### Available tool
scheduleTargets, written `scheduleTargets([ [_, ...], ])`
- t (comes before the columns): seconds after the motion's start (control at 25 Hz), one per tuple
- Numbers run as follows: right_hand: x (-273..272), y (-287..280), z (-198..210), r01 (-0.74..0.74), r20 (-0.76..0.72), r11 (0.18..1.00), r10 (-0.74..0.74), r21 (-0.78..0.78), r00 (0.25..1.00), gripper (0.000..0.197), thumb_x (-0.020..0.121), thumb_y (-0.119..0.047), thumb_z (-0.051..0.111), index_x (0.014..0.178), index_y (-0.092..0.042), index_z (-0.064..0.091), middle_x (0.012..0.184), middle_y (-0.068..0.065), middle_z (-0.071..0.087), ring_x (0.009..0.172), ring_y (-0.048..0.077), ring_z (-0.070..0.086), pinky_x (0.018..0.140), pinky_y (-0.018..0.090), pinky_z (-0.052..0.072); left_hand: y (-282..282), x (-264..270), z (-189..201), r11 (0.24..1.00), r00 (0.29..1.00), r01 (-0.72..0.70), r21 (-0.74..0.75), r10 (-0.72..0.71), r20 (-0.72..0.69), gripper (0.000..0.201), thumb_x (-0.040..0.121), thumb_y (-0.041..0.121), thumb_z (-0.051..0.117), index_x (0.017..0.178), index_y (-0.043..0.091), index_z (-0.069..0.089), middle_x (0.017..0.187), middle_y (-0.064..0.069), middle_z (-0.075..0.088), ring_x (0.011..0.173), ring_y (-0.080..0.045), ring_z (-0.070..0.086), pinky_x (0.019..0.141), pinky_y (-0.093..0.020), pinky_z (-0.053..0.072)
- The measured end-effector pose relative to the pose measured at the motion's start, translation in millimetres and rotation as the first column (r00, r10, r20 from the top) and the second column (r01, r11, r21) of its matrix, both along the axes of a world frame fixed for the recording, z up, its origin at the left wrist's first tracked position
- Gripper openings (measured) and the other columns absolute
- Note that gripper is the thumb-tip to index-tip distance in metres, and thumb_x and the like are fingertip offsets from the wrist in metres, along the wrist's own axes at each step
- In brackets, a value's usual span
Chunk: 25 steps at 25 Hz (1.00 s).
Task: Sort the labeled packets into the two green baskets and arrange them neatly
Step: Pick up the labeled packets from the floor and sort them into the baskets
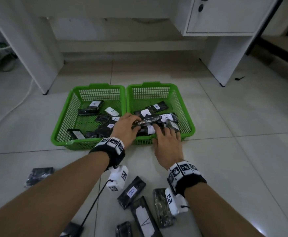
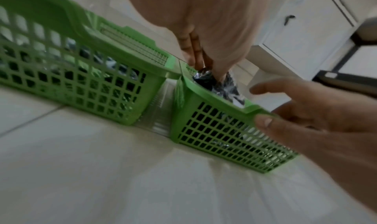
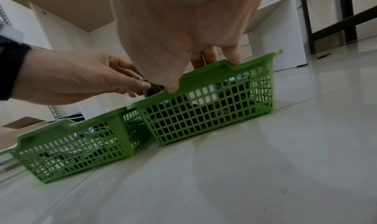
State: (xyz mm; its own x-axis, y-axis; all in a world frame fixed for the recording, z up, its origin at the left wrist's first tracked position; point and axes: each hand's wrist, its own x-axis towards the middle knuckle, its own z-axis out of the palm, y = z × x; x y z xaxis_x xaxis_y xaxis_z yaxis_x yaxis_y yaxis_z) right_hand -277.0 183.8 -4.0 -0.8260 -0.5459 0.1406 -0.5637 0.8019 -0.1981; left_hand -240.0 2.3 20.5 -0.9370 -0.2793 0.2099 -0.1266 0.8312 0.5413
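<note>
Two green baskets stand side by side on the floor. The left basket [image 1: 61, 127] holds dark packets labeled A, and the right basket [image 1: 187, 117] holds packets labeled B. My left hand [image 1: 136, 124] reaches across into the right basket and pinches a dark packet [image 1: 150, 120] just above the pile; the same packet [image 2: 204, 77] shows in the left wrist view. My right hand [image 1: 163, 134] lies open over the right basket's near rim [image 3: 204, 76], its fingers spread on the packets and its thumb outside the rim.
Several loose packets lie on the tiles near me, among them one labeled A [image 1: 145, 219], one with a small label [image 1: 132, 192] and a plain one [image 1: 38, 175]. White desk legs [image 1: 42, 65] and a cabinet [image 1: 225, 17] stand behind the baskets.
</note>
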Motion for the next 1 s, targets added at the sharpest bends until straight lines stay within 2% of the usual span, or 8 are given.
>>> scheduleTargets([
  [0.12, 0.9, 5.8, 3.3, 0.024, 0.018, 0.993, -0.022, -0.114, 1.000, 0.044, 0.097, -0.019, 0.054, 0.139, -0.012, 0.045, 0.127, 0.011, 0.058, 0.118, 0.032, 0.052, 0.106, 0.051, 0.041, 12.3, -20.9, 4.9, 0.994, 0.998, 0.065, -0.083, -0.066, -0.005, 0.028, 0.092, 0.020, 0.064, 0.118, 0.018, 0.070, 0.117, 0.000, 0.061, 0.106, -0.019, 0.057, 0.095, -0.031, 0.046],
  [0.24, -3.2, 17.6, 4.1, -0.011, 0.061, 0.971, 0.026, -0.241, 0.998, 0.020, 0.094, -0.005, 0.055, 0.114, -0.007, 0.055, 0.116, 0.011, 0.059, 0.106, 0.031, 0.055, 0.087, 0.043, 0.050, 20.3, -34.8, 1.8, 0.969, 0.967, 0.190, -0.155, -0.157, 0.202, 0.041, 0.095, 0.021, 0.051, 0.135, 0.017, 0.059, 0.136, -0.003, 0.059, 0.125, -0.024, 0.052, 0.106, -0.036, 0.043],
  [0.36, -12.5, 22.5, 0.6, -0.037, 0.067, 0.968, 0.055, -0.247, 0.996, 0.017, 0.089, 0.007, 0.056, 0.100, -0.006, 0.058, 0.103, 0.011, 0.060, 0.095, 0.032, 0.056, 0.070, 0.032, 0.039, 19.5, -37.3, 6.6, 0.958, 0.930, 0.211, -0.195, -0.135, 0.340, 0.045, 0.097, 0.019, 0.046, 0.141, 0.023, 0.052, 0.133, -0.009, 0.062, 0.116, -0.031, 0.061, 0.096, -0.038, 0.051],
  [0.44, -15.5, 21.0, 0.0, -0.020, 0.081, 0.965, 0.043, -0.262, 0.996, 0.020, 0.086, 0.011, 0.056, 0.098, -0.004, 0.060, 0.100, 0.012, 0.062, 0.092, 0.033, 0.056, 0.070, 0.030, 0.033, 16.3, -40.0, 14.3, 0.931, 0.936, 0.205, -0.303, -0.096, 0.337, 0.041, 0.094, 0.011, 0.049, 0.132, 0.025, 0.060, 0.111, -0.011, 0.070, 0.096, -0.032, 0.066, 0.082, -0.036, 0.054],
  [0.52, -15.5, 19.1, -0.2, -0.016, 0.078, 0.965, 0.037, -0.262, 0.996, 0.022, 0.085, 0.012, 0.057, 0.099, -0.003, 0.061, 0.100, 0.013, 0.062, 0.091, 0.034, 0.056, 0.069, 0.030, 0.033, 14.4, -41.1, 18.7, 0.918, 0.954, 0.166, -0.360, -0.058, 0.293, 0.043, 0.092, 0.008, 0.050, 0.131, 0.024, 0.060, 0.108, -0.009, 0.071, 0.091, -0.029, 0.067, 0.082, -0.036, 0.055],
  [0.6, -14.1, 18.4, -2.3, -0.029, 0.073, 0.965, 0.050, -0.262, 0.996, 0.021, 0.085, 0.011, 0.057, 0.098, -0.005, 0.059, 0.099, 0.013, 0.061, 0.090, 0.035, 0.056, 0.069, 0.032, 0.034, 18.1, -44.1, 12.7, 0.894, 0.935, 0.209, -0.397, -0.065, 0.348, 0.049, 0.091, 0.009, 0.050, 0.138, 0.024, 0.052, 0.121, -0.007, 0.066, 0.102, -0.029, 0.064, 0.091, -0.042, 0.053],
  [0.72, -17.2, 17.5, -3.2, -0.014, 0.092, 0.962, 0.041, -0.272, 0.995, 0.017, 0.089, 0.006, 0.054, 0.097, -0.009, 0.056, 0.100, 0.011, 0.060, 0.090, 0.033, 0.054, 0.068, 0.034, 0.037, 28.5, -52.1, 8.4, 0.858, 0.822, 0.344, -0.381, -0.079, 0.564, 0.047, 0.096, 0.024, 0.040, 0.143, 0.022, 0.040, 0.144, -0.004, 0.048, 0.129, -0.028, 0.047, 0.109, -0.053, 0.035],
  [1.0, -11.4, 18.8, 11.7, 0.014, 0.178, 0.973, 0.027, -0.229, 0.984, 0.027, 0.090, 0.006, 0.053, 0.111, -0.010, 0.055, 0.104, 0.011, 0.063, 0.097, 0.032, 0.056, 0.073, 0.033, 0.037, 22.9, -38.3, 2.8, 0.882, 0.816, 0.423, -0.206, -0.272, 0.509, 0.050, 0.103, 0.029, 0.041, 0.152, 0.024, 0.033, 0.161, -0.003, 0.024, 0.148, -0.028, 0.023, 0.117, -0.049, 0.027],
])
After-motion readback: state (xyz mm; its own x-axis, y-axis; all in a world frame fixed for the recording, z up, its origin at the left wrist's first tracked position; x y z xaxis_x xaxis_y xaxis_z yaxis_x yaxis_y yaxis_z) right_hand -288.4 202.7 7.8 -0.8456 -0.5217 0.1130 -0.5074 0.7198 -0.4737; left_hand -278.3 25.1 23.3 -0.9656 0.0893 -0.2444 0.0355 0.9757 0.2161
